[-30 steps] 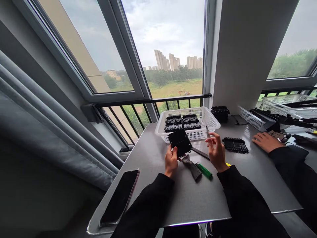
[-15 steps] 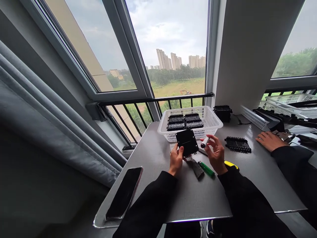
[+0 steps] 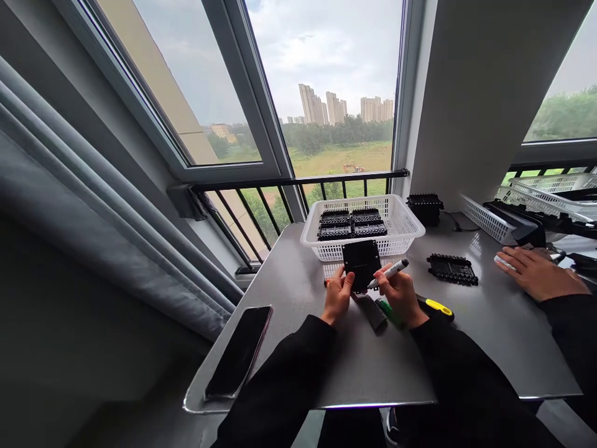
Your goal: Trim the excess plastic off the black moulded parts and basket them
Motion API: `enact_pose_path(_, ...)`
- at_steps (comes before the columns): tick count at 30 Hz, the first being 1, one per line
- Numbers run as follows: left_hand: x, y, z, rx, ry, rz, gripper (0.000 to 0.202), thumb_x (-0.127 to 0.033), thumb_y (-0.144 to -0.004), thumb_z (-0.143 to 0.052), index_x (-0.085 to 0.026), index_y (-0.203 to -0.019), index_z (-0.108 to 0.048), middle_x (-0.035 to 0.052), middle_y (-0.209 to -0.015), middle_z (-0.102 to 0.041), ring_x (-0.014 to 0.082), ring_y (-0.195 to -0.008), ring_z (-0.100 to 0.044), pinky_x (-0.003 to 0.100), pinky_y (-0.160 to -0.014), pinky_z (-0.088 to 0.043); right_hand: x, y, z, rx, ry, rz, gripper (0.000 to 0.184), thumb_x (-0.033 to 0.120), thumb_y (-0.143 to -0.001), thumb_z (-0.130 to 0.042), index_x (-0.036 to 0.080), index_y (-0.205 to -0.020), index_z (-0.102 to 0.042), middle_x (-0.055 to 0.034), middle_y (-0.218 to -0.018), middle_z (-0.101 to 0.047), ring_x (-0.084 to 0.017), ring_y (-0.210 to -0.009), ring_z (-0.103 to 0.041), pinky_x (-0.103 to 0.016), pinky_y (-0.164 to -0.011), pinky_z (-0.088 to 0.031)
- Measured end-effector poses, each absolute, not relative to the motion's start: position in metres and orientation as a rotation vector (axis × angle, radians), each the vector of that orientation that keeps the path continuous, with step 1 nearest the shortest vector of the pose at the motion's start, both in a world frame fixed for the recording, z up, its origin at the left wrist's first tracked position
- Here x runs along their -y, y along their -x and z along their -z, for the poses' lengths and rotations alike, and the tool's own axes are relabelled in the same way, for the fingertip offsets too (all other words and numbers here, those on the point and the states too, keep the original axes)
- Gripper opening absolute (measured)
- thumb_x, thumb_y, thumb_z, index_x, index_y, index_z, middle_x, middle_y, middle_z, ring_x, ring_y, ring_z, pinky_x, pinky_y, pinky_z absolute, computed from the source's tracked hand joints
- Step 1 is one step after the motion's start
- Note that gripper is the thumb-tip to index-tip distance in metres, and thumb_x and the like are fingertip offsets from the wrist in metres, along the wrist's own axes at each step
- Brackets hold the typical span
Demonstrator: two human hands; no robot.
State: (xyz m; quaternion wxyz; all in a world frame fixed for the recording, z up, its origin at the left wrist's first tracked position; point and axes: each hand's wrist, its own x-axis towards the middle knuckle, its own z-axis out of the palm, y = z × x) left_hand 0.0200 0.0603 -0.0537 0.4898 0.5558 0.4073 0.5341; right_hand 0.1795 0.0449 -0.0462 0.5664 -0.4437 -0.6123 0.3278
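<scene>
My left hand [image 3: 336,300] grips a flat, square black plastic panel [image 3: 360,260] by its lower left edge, thumb on the face. In my right hand [image 3: 401,298] is a white marker [image 3: 396,267], held like a pen. Its tip points at the panel's lower right corner; whether it touches, I cannot tell. Below the hands lie a dark grey strip [image 3: 372,312] and a green lighter-like object [image 3: 384,307], partly hidden by my right hand. A yellow-and-black handled tool [image 3: 439,308] rests right of that hand. An orange-ended item [image 3: 327,282] shows beside my left fingers.
A white basket [image 3: 410,231] behind the panel holds several ridged black plastic pieces [image 3: 352,224]. Another piece [image 3: 452,270] lies to the right, with a black stack [image 3: 424,208] behind. A phone [image 3: 239,351] lies at left. A co-worker's hand [image 3: 541,274] rests at right, near more baskets [image 3: 487,219].
My right hand has turned the marker and brought its tip to the panel's lower right corner. The panel is held straighter. The co-worker's hand has shifted slightly right.
</scene>
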Motion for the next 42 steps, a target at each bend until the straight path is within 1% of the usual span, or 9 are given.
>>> enact_pose_path(7, -0.0594, -0.0205, 0.054, -0.952, -1.334, -1.271, 0.052, -0.058, -0.079, -0.062, -0.017, -0.11, -0.052, 0.0061, -0.074, -0.071, 0.0228, -0.056, -0.069, 0.025, -0.041, -0.046, -0.0484, -0.1814, 0.0489, 1.519, 1.103, -0.719, 0.032, 0.051, -0.089, -0.052, 0.022, -0.076, -0.056, 0.0014, -0.055, -0.057, -0.016, -0.047, -0.054, -0.027, -0.048, -0.038)
enact_pose_path(13, -0.0595, -0.0204, 0.0534, -0.965, -1.284, -1.289, 0.055, -0.058, -0.079, -0.062, -0.016, -0.113, -0.051, 0.0058, -0.074, -0.071, 0.0232, -0.055, -0.069, 0.028, -0.043, -0.05, -0.0467, -0.1813, 0.0443, 1.427, 1.017, -0.857, 0.032, 0.049, -0.088, -0.052, 0.021, -0.074, -0.056, 0.0038, -0.049, -0.05, -0.013, -0.044, -0.048, -0.026, -0.046, -0.036)
enact_pose_path(18, -0.0594, -0.0204, 0.0508, -0.983, -1.264, -1.276, 0.054, -0.057, -0.079, -0.062, -0.015, -0.112, -0.052, 0.0056, -0.072, -0.071, 0.022, -0.053, -0.068, 0.025, -0.039, -0.047, -0.043, -0.1819, 0.0427, 1.373, 0.937, -0.727, 0.014, 0.035, -0.085, -0.058, 0.021, -0.085, -0.055, 0.0029, -0.063, -0.057, -0.011, -0.05, -0.049, -0.023, -0.048, -0.037)
enact_pose_path(23, -0.0587, -0.0212, 0.0492, -0.969, -1.28, -1.245, 0.053, -0.058, -0.08, -0.06, -0.015, -0.108, -0.052, 0.0042, -0.068, -0.069, 0.0214, -0.052, -0.068, 0.024, -0.039, -0.047, -0.0453, -0.1849, 0.0478, 1.421, 0.961, -0.679, 0.01, 0.025, -0.08, -0.06, 0.021, -0.08, -0.051, 0.0064, -0.055, -0.053, -0.008, -0.044, -0.041, -0.021, -0.044, -0.031)
enact_pose_path(30, -0.0564, -0.0219, 0.0485, -0.97, -1.295, -1.245, 0.053, -0.058, -0.08, -0.061, -0.015, -0.109, -0.05, 0.003, -0.067, -0.068, 0.0205, -0.05, -0.067, 0.025, -0.039, -0.048, -0.0483, -0.1856, 0.0509, 1.465, 0.977, -0.739, 0.011, 0.026, -0.08, -0.06, 0.02, -0.077, -0.052, 0.0047, -0.057, -0.055, -0.009, -0.045, -0.043, -0.022, -0.046, -0.032)
enact_pose_path(35, -0.0583, -0.0204, 0.0491, -0.94, -1.312, -1.189, 0.053, -0.057, -0.08, -0.061, -0.014, -0.109, -0.052, 0.0008, -0.064, -0.065, 0.0171, -0.045, -0.064, 0.02, -0.034, -0.041, -0.0468, -0.185, 0.05, 1.465, 0.95, -0.774, 0.014, 0.03, -0.082, -0.06, 0.02, -0.077, -0.052, 0.0049, -0.055, -0.055, -0.009, -0.044, -0.043, -0.021, -0.044, -0.033)
enact_pose_path(37, -0.0595, -0.0198, 0.0493, -0.935, -1.292, -1.181, 0.053, -0.058, -0.079, -0.062, -0.014, -0.107, -0.052, 0.0, -0.064, -0.063, 0.0163, -0.045, -0.064, 0.019, -0.033, -0.04, -0.0461, -0.1849, 0.0487, 1.441, 0.944, -0.772, 0.014, 0.032, -0.082, -0.06, 0.02, -0.08, -0.053, 0.0042, -0.056, -0.057, -0.01, -0.045, -0.048, -0.021, -0.045, -0.036)
enact_pose_path(40, -0.0598, -0.0192, 0.0496, -0.949, -1.253, -1.154, 0.056, -0.059, -0.077, -0.063, -0.014, -0.109, -0.053, 0.0006, -0.066, -0.064, 0.0166, -0.045, -0.064, 0.021, -0.033, -0.042, -0.0458, -0.1856, 0.046, 1.384, 0.934, -0.75, 0.014, 0.033, -0.084, -0.06, 0.02, -0.088, -0.055, 0.0016, -0.065, -0.064, -0.012, -0.052, -0.057, -0.024, -0.051, -0.045)
enact_pose_path(42, -0.0588, -0.0192, 0.0496, -0.953, -1.255, -1.147, 0.058, -0.059, -0.077, -0.063, -0.014, -0.112, -0.052, 0.0018, -0.069, -0.065, 0.0171, -0.046, -0.064, 0.022, -0.034, -0.044, -0.0461, -0.1866, 0.0442, 1.385, 0.943, -0.717, 0.016, 0.033, -0.084, -0.061, 0.02, -0.092, -0.056, 0.0009, -0.068, -0.065, -0.013, -0.054, -0.059, -0.025, -0.053, -0.047)
